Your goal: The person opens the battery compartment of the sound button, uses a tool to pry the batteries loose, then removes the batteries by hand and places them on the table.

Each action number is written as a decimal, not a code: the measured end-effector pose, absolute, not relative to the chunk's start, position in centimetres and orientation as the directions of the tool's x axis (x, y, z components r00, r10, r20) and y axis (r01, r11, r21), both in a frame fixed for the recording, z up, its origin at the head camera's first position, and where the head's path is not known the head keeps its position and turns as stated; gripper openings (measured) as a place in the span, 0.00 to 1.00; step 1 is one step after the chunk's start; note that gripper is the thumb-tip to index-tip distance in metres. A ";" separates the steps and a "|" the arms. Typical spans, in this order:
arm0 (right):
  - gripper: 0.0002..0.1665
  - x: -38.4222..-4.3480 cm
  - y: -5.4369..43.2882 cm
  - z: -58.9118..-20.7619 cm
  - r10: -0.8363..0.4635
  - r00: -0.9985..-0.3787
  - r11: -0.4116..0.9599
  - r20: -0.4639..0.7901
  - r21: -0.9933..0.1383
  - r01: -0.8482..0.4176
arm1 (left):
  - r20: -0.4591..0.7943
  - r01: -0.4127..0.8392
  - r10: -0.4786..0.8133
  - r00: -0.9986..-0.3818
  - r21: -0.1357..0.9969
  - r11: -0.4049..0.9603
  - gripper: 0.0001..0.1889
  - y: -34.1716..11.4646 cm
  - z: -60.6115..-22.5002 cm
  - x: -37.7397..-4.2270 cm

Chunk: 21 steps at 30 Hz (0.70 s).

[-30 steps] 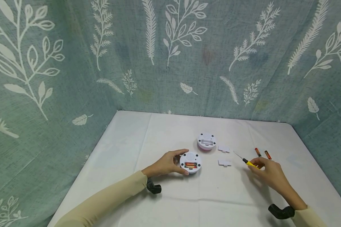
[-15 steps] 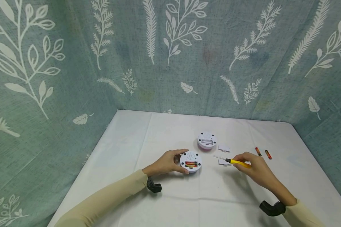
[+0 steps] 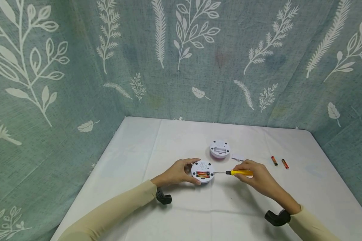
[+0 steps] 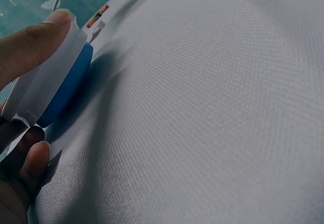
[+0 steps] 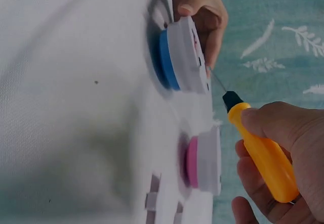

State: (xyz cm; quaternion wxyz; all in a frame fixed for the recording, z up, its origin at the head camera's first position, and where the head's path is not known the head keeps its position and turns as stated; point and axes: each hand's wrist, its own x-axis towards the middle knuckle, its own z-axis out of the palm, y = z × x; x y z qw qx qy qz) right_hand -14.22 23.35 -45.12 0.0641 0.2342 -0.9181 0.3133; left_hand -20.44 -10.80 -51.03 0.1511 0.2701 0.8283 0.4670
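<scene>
My left hand (image 3: 176,172) grips a round white battery-powered device (image 3: 202,165) by its sides, thumb near and fingers far. The device lies with its blue part (image 4: 68,90) towards the table. Its speaker holes and uncovered battery bay face up, with red-and-gold batteries (image 3: 203,175) inside. My right hand (image 3: 257,176) holds a yellow-handled screwdriver (image 5: 263,150) with a black collar. The thin shaft (image 3: 220,172) points left, its tip right at the device's right edge beside the bay.
Behind stands a second white device (image 3: 219,147), pink below (image 5: 192,162), its battery bay empty. A white battery cover (image 3: 238,157) lies beside it; another is hidden by my right hand in the head view. Two loose batteries (image 3: 274,161) lie to the right. A patterned curtain (image 3: 181,83) hangs behind.
My right hand has moved left with the screwdriver, from near the loose batteries to the device, and the shaft has swung level. My left hand and the device have stayed in place.
</scene>
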 end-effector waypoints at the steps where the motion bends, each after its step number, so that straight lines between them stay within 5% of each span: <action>1: 0.12 -14.3 23.1 -45.1 -0.393 -0.881 0.692 0.263 -0.547 -0.471 | -0.001 0.303 0.587 -0.809 0.855 0.420 0.50 -10.8 -51.0 -20.4; 10: 0.11 -14.7 21.6 -44.7 -0.421 -0.873 0.671 0.247 -0.562 -0.483 | -0.017 0.293 0.586 -0.810 0.854 0.430 0.51 -10.7 -50.7 -20.5; 21: 0.12 -15.4 20.7 -43.3 -0.550 -0.779 0.636 0.302 -0.453 -0.625 | -0.008 0.299 0.584 -0.812 0.853 0.427 0.51 -10.7 -50.9 -20.4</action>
